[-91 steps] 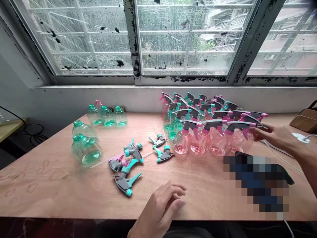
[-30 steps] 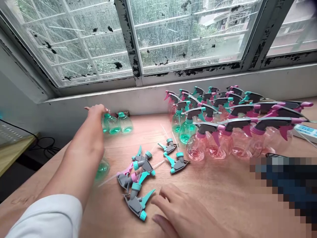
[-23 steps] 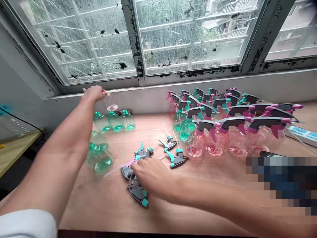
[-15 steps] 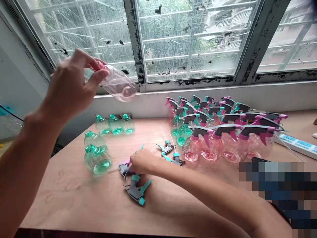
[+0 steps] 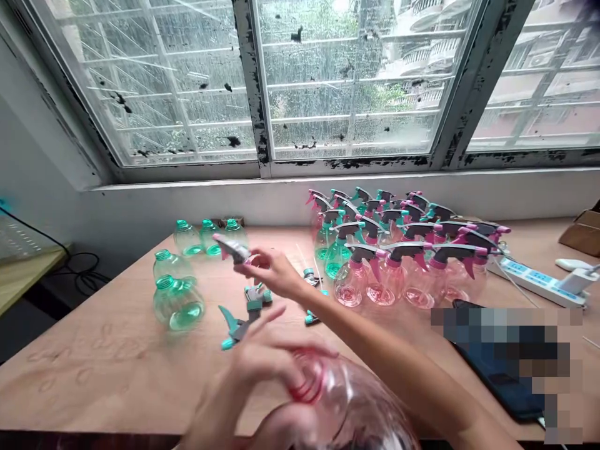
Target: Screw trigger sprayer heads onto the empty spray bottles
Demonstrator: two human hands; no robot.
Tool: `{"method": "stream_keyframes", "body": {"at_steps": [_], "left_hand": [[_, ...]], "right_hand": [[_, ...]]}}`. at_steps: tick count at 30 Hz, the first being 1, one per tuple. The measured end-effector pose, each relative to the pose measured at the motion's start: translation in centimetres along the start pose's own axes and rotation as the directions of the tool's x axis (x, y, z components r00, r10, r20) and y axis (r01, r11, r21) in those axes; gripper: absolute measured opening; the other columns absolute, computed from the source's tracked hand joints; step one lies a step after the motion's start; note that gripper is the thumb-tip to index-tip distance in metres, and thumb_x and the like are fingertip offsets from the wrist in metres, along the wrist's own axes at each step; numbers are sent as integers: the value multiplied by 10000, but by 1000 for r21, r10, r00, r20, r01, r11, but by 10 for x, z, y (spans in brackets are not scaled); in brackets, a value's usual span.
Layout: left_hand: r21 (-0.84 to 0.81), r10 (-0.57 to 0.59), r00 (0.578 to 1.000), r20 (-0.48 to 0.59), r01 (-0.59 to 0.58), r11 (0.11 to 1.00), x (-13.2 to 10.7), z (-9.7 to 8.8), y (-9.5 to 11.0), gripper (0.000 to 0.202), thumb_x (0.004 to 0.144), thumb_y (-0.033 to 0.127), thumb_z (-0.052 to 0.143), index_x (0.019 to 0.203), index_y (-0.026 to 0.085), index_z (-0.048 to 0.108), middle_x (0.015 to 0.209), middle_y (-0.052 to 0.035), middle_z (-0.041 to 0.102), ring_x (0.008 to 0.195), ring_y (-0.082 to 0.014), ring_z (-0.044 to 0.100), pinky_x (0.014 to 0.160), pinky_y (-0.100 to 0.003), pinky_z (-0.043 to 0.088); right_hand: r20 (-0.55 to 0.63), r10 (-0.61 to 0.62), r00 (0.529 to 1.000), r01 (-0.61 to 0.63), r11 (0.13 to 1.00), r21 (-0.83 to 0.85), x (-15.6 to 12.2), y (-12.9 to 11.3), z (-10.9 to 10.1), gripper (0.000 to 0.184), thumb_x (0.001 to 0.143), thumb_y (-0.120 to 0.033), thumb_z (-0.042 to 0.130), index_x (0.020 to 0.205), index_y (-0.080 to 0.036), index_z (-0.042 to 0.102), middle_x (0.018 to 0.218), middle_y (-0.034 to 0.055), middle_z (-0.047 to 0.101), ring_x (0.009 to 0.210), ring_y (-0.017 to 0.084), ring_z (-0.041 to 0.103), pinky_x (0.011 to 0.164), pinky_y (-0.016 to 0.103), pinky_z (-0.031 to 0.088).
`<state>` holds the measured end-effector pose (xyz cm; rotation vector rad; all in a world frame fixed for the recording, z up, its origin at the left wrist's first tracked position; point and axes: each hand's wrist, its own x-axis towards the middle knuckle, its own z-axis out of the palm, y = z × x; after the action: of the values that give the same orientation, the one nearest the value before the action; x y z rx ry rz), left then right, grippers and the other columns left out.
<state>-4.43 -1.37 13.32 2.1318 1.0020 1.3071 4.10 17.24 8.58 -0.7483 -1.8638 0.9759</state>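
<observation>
The left hand (image 5: 255,369) curls round the neck of a tilted pink bottle (image 5: 363,406) near the front of the wooden table (image 5: 107,375); the right hand (image 5: 272,270) pinches a grey-and-pink spray head (image 5: 233,250). Spray bottles (image 5: 382,281) cluster beneath a barred window (image 5: 351,81).

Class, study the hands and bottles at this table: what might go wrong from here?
1. The left hand grips the tilted pink bottle by its neck near the front edge of the table, so it might slip and drop.
2. The right hand pinches a spray head by one end; it could come loose.
3. The right forearm looks close to the standing spray bottles; a swing might topple some.
</observation>
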Motion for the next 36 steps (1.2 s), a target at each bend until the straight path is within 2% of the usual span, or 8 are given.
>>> {"method": "stream_keyframes", "body": {"at_steps": [4, 9, 13, 17, 22, 25, 31, 36], "left_hand": [[-95, -40, 997, 69, 47, 994, -12, 35, -38, 74, 1001, 362, 526, 1016, 388, 593, 1127, -7, 772, 1168, -289, 694, 1100, -515, 492], [-44, -13, 1000, 2, 13, 999, -20, 46, -81, 170, 1008, 267, 564, 1137, 362, 507, 1263, -33, 681, 1234, -255, 632, 1094, -491, 461], [23, 4, 999, 45, -5, 1000, -23, 56, -90, 367, 992, 261, 611, 1304, 364, 446, 1265, -49, 653, 1247, -262, 613, 1116, -491, 424], [8, 48, 994, 96, -49, 999, -27, 62, -96, 309, 1000, 262, 598, 1276, 349, 488, 1192, -24, 669, 1165, -231, 643, 1026, -387, 481], [25, 99, 989, 111, -102, 994, -33, 64, -100, 355, 997, 295, 602, 1325, 328, 468, 1236, -41, 658, 1174, -240, 629, 1018, -362, 477], [74, 114, 977, 183, -129, 989, -39, 67, -102, 538, 972, 369, 635, 1431, 335, 356, 1377, -76, 610, 1275, -292, 585, 1134, -455, 409], [46, 83, 948, 306, -102, 994, -50, 75, -113, 784, 960, 436, 637, 1558, 404, 132, 1592, -78, 441, 1472, -329, 416, 1227, -515, 329], [19, -33, 951, 307, 29, 999, -59, 77, -114, 1071, 878, 408, 758, 1575, 474, -53, 1687, -61, 288, 1530, -336, 329, 1232, -529, 326]], "right_hand": [[-129, 94, 987, -67, 977, 202, 3, 6, -17, 244, 956, -420, 608, 929, -178, 631, 731, -24, 650, 512, 101, 604, 394, 179, 408], [-211, 103, 972, -30, 946, 324, -20, -21, -54, 271, 954, -433, 588, 892, -170, 610, 733, -3, 667, 485, 89, 594, 391, 184, 419], [-342, -17, 939, 115, 956, 269, -79, -70, -85, 247, 919, -438, 691, 926, -199, 630, 713, -31, 663, 524, 101, 602, 410, 194, 417], [-491, -212, 845, 228, 973, -28, -150, -101, -105, 65, 945, -272, 687, 991, -226, 680, 827, -13, 660, 599, 134, 604, 494, 248, 504], [-446, -251, 859, 199, 967, -162, -189, -90, -105, 57, 961, -239, 679, 1017, -253, 680, 861, -15, 656, 685, 151, 616, 593, 262, 518], [-425, -204, 882, 154, 977, -149, -195, -75, -98, 40, 977, -266, 669, 1014, -266, 682, 820, -23, 660, 629, 139, 590, 602, 261, 524], [-600, -249, 760, 290, 957, -30, -210, -72, -100, 138, 969, -328, 686, 1089, -267, 716, 876, 18, 684, 569, 176, 633, 484, 311, 513], [-423, -201, 884, 122, 971, -206, -223, -73, -98, 126, 975, -353, 672, 1088, -302, 699, 763, -10, 668, 595, 182, 616, 566, 311, 509]]}}
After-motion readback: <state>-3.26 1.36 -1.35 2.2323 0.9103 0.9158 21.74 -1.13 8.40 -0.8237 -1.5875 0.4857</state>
